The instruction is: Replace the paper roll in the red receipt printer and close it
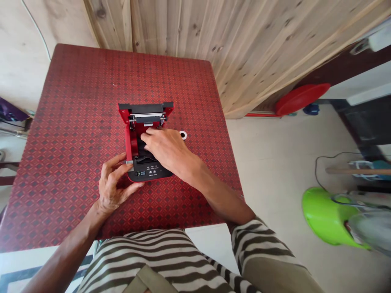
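A small red and black printer (134,134) sits on the red patterned tablecloth (76,114), its lid swung open toward the far side. My right hand (166,148) reaches into the open paper bay, fingers curled down inside it; what they touch is hidden. My left hand (113,183) steadies the printer's near left corner, thumb and fingers pressed against its side. A small white roll (183,134) lies on the cloth just right of the printer, behind my right hand.
A wooden plank wall (244,40) stands behind the table. On the floor to the right are a red round lid (301,97), a green plastic object (326,215) and a loose cable (320,162). My striped sleeves fill the bottom of view.
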A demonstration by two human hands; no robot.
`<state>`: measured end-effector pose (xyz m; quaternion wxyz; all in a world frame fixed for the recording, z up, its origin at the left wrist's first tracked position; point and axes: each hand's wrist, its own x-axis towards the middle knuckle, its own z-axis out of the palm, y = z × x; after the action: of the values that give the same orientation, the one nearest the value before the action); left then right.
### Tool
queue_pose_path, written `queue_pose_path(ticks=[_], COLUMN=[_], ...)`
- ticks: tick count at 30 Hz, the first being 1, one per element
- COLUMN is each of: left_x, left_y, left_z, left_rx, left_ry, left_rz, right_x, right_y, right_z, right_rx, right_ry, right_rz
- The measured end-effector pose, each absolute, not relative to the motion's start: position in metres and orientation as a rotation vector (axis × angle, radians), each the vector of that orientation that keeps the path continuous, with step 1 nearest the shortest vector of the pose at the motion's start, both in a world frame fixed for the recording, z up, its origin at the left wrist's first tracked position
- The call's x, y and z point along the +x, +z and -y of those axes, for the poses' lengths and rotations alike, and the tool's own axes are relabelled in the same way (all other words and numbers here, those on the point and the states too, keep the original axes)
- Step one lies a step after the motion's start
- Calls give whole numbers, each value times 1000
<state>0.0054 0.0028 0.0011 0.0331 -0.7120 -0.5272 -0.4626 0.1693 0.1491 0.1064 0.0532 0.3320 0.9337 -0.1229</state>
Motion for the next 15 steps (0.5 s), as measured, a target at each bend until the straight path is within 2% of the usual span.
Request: queue_pose_path(ticks=[6,15], left_x=[5,5], left_y=[-2,-2], left_z=[-3,-4], left_rx=[-2187,-2185], left_ry=[-1408,-1368], left_rz=[1651,1657], right_x=[153,164], right_y=[110,115], right_z=[-156,-140], right_rx=[922,989], right_ry=[-275,-200], right_rz=[-2733,-2874])
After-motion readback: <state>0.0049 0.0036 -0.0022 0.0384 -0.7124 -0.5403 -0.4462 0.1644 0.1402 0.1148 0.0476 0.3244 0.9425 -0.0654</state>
